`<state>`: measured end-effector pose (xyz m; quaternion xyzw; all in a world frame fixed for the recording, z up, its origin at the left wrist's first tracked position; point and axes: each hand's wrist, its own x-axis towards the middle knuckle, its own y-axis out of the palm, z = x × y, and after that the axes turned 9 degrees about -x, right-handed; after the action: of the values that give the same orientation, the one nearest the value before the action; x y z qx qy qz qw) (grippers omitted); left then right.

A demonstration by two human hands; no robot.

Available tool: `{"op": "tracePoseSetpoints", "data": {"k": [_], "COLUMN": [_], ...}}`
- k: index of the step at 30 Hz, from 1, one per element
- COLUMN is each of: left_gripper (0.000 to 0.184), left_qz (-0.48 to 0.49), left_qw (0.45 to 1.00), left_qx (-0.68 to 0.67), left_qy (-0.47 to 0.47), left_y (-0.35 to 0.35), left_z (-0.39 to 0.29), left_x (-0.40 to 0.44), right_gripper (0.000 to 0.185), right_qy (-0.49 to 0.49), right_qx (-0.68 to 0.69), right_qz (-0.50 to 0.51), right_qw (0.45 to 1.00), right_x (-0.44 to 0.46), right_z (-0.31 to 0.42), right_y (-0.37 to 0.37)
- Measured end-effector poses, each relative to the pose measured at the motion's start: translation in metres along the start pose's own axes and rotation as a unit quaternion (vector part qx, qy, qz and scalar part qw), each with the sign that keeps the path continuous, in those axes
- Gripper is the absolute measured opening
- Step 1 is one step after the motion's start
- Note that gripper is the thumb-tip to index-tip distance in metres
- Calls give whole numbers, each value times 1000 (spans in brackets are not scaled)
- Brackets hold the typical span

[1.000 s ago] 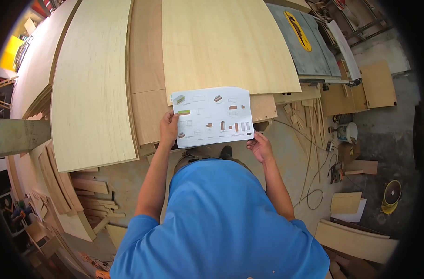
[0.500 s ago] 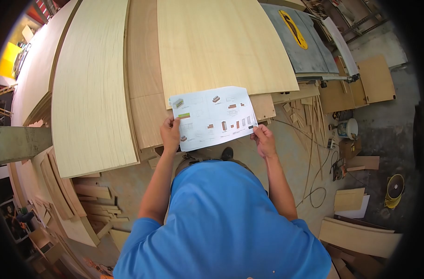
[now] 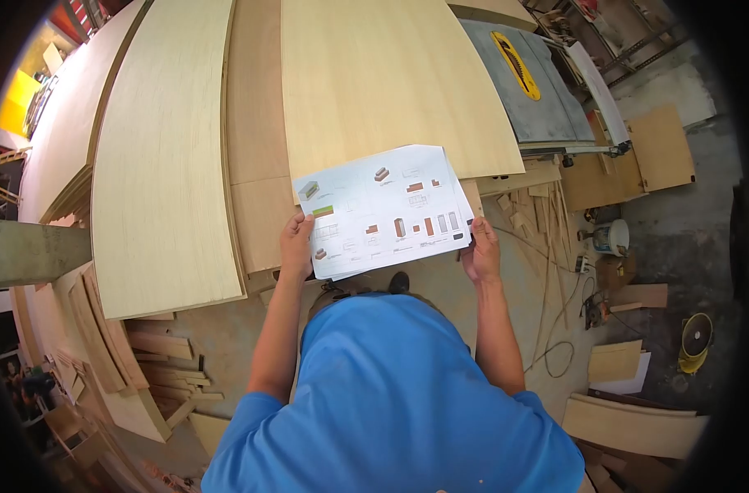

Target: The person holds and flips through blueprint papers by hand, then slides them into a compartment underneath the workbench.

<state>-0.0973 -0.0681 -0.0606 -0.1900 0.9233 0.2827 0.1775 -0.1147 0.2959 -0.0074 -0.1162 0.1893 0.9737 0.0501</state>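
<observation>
A few white paper sheets (image 3: 366, 205), printed with small furniture drawings in brown, grey and green, are held flat in front of me. My left hand (image 3: 295, 245) pinches their left edge, thumb on top. At the right edge my right hand (image 3: 481, 251) grips them, thumb over the corner. Another sheet's edge shows at the right, slightly fanned out under the top one. Beyond the sheets lies a pale plywood panel (image 3: 391, 90), whose near edge they partly cover.
More plywood sheets (image 3: 165, 164) lie stacked to the left. A table saw (image 3: 527, 107) with a yellow blade insert stands at upper right. Wood offcuts (image 3: 165, 361), a cable (image 3: 559, 353), a white bucket (image 3: 611, 237) and a round yellow-rimmed object (image 3: 697, 335) are on the floor.
The sheets have come slightly nearer and lie flatter, with the lower sheet's edge now fanned out at the right. My right hand has shifted right and a little down.
</observation>
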Motion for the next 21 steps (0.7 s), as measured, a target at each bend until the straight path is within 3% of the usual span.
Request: {"op": "tracePoseSetpoints", "data": {"k": [6,12,15,18,21], "left_gripper": [25,27,26,26,26], "left_qz": [78,88,83,80,80], "left_qw": [988,990,991,991,991], "left_qx": [-116,-91,-87,-88,-83], "left_qy": [-70,-68,-64,-62,-64], "left_y": [7,-6,-4,-5,-8], "left_z": [-10,-13,-16,-17,-17], "left_x": [-5,4,4,6,11], "right_gripper": [24,27,25,18,14], "right_qy": [-23,-97,-110,-103,-36], "right_qx": [-2,-149,-256,-269,-287], "right_qz": [-10,-110,-114,-120,-129], "right_qw": [1000,978,954,950,949], "right_x": [0,11,14,19,20], "right_z": [15,18,23,20,27], "right_y": [3,4,-8,-13,-12]}}
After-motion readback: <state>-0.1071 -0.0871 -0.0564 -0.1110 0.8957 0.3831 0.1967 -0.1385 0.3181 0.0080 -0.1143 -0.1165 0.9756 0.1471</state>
